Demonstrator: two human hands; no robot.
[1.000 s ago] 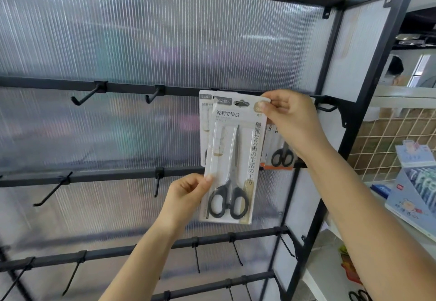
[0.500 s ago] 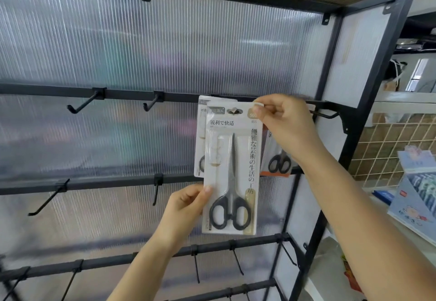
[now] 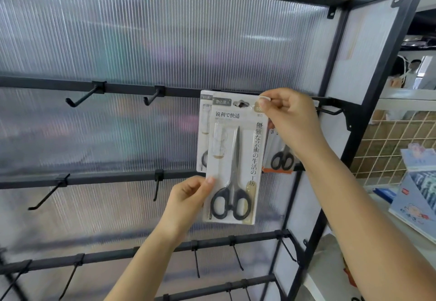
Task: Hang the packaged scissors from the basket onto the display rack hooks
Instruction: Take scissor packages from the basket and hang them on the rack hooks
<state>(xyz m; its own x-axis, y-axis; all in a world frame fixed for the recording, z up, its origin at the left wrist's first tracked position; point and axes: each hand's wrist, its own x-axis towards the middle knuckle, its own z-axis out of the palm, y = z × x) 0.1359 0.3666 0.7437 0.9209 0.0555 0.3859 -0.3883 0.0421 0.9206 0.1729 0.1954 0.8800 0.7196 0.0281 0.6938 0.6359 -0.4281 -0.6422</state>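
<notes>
A white card pack of black-handled scissors [image 3: 234, 159] is held up against the display rack's upper bar [image 3: 122, 87]. My right hand [image 3: 290, 121] pinches its top right corner, and my left hand [image 3: 188, 197] pinches its lower left edge. The pack's hang hole [image 3: 241, 104] sits level with the bar, and a hook tip shows through it. Directly behind hangs another white scissors pack [image 3: 203, 135]. A third pack with an orange base [image 3: 279, 159] hangs to the right, partly hidden by my right wrist. The basket is out of view.
Bare black hooks stick out along the upper bar [image 3: 81, 96], the middle bar [image 3: 48, 192] and the lower bars [image 3: 237, 257]. The rack's right post [image 3: 368, 102] stands beside a white wire grid [image 3: 387, 149] and boxed goods [image 3: 417, 197] on a shelf.
The held pack has slid slightly down and toward the bar, its hang hole now over the hook. Both hands keep the same grips.
</notes>
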